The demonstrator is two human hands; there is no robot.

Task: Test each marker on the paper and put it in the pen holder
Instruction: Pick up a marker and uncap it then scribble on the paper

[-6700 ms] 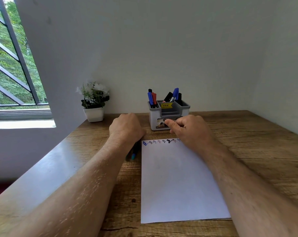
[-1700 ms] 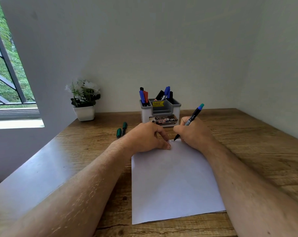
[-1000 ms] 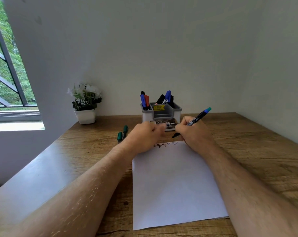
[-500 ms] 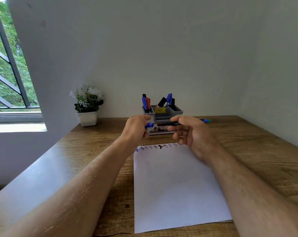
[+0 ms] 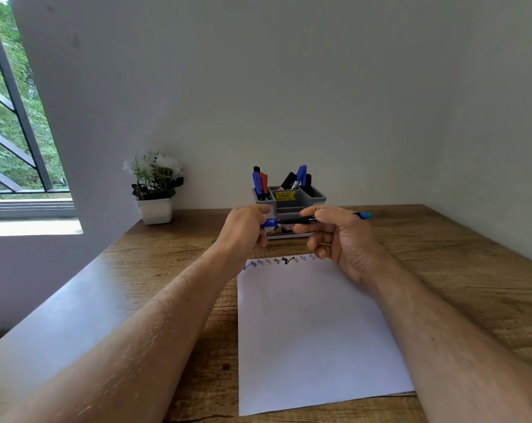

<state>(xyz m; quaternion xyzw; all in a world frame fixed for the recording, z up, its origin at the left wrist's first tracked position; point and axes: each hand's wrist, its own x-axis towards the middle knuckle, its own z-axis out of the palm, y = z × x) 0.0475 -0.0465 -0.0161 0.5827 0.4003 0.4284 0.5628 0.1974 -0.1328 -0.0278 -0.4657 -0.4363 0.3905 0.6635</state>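
Note:
A black marker (image 5: 292, 220) with a teal end lies level in the air in front of the pen holder (image 5: 315, 196). My right hand (image 5: 339, 239) grips its barrel. My left hand (image 5: 246, 228) pinches the blue cap (image 5: 270, 222) at the marker's left end. Below my hands lies the white paper (image 5: 313, 331), with a row of small coloured scribbles (image 5: 280, 261) along its top edge. The grey and white holder stands behind with several blue, red and black markers upright in it.
A small white pot with a flowering plant (image 5: 154, 190) stands at the back left of the wooden table (image 5: 460, 270). The wall is close behind the holder. A barred window (image 5: 11, 117) is at the far left.
My right hand lifted the marker off the paper and turned it level. My left hand left the paper and brought the blue cap to the marker's tip.

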